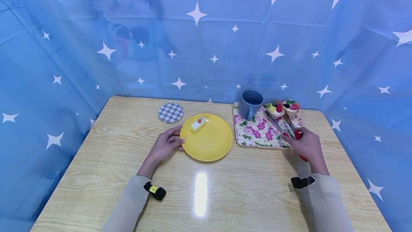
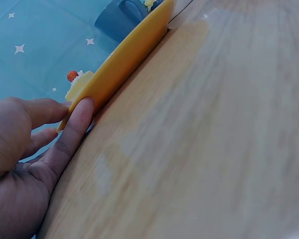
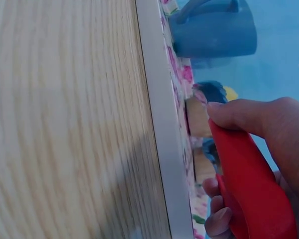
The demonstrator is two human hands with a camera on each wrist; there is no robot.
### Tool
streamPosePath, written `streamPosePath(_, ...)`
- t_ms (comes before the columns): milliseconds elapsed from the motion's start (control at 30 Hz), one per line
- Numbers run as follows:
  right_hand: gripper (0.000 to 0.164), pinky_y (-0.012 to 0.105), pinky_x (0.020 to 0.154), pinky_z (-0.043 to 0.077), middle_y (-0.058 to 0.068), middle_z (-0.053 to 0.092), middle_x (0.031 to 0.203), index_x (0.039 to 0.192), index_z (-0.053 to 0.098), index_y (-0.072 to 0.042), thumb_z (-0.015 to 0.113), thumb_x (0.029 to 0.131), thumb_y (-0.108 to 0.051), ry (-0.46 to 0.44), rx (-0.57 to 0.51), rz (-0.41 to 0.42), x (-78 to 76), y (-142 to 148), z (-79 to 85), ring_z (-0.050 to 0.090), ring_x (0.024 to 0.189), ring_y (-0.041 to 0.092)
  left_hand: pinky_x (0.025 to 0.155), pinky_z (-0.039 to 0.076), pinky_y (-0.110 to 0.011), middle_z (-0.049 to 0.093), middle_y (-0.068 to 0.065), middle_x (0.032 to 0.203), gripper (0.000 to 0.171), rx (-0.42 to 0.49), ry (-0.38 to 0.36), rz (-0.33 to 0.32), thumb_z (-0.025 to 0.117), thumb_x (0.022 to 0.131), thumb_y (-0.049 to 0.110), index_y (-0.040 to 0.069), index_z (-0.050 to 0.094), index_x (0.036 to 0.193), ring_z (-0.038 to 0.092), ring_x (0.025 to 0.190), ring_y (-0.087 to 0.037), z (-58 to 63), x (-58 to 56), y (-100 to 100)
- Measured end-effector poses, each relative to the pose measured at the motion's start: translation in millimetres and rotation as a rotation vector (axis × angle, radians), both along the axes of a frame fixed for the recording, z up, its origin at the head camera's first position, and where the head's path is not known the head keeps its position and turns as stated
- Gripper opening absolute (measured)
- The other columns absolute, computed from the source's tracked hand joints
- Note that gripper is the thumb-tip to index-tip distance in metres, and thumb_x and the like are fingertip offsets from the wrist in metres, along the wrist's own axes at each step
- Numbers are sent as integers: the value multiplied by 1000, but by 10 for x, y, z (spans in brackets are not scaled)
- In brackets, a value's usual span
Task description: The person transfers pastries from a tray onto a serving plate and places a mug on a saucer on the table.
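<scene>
A yellow plate (image 1: 209,144) lies mid-table with a small white-and-yellow cake piece (image 1: 198,124) on it. My left hand (image 1: 167,143) rests at the plate's left rim (image 2: 134,50), its thumb (image 2: 72,129) and fingers touching the edge. My right hand (image 1: 305,145) grips red-handled tongs (image 1: 297,135) over the floral tray (image 1: 257,131); the tong tips reach toward two fruit-topped tarts (image 1: 283,107) at the tray's back. In the right wrist view the red handle (image 3: 249,179) sits in my curled fingers. A blue mug (image 1: 250,104) stands on the tray's back left.
A round checked coaster (image 1: 170,112) lies left of the plate at the back. Blue star-patterned cloth (image 1: 206,35) walls in the wooden table (image 1: 206,189) on three sides.
</scene>
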State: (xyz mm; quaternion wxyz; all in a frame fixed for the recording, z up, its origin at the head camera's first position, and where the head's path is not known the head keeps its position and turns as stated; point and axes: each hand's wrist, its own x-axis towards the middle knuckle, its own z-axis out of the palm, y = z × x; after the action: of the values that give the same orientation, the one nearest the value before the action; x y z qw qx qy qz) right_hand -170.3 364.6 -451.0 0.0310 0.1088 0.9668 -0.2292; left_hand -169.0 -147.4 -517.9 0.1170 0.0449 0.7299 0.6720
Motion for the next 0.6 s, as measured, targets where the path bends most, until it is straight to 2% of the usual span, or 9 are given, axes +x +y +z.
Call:
streamPosePath(500, 92, 42, 69, 59, 37, 59, 123, 141, 44, 16, 64, 94, -61, 27, -12, 24, -114, -23, -38, 61, 100, 42, 80, 69, -35, 56, -17, 133, 60, 19, -14, -2, 67, 99, 6, 15, 46, 154, 68, 93, -16, -18, -2, -4)
streamPosePath(600, 89, 37, 65, 56, 36, 60, 120, 139, 46, 16, 65, 94, -59, 43, -5, 28, -121, -37, -48, 61, 97, 40, 80, 69, -35, 56, -17, 133, 59, 21, -11, -4, 67, 99, 5, 15, 46, 154, 68, 92, -15, -20, -5, -4)
